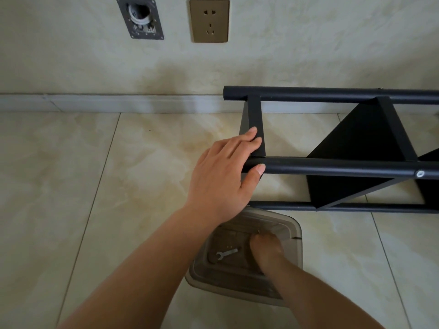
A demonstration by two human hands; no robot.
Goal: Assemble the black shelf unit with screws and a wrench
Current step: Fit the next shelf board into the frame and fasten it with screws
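While left hand (223, 169) grips shelf unit (332, 166) tube, wrench (226, 254) binned — beside right hand (267, 248).

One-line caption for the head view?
Left hand grips the black shelf unit; right hand reaches into the plastic box beside the wrench.

The black shelf unit (344, 148) lies on its side on the floor (71, 186), close to the wall. It has long round poles and flat black boards set between them. A shiny screw (420, 174) sits in the near pole. The small silver wrench (226, 254) lies flat in a clear plastic box (213, 279) just in front of the shelf.
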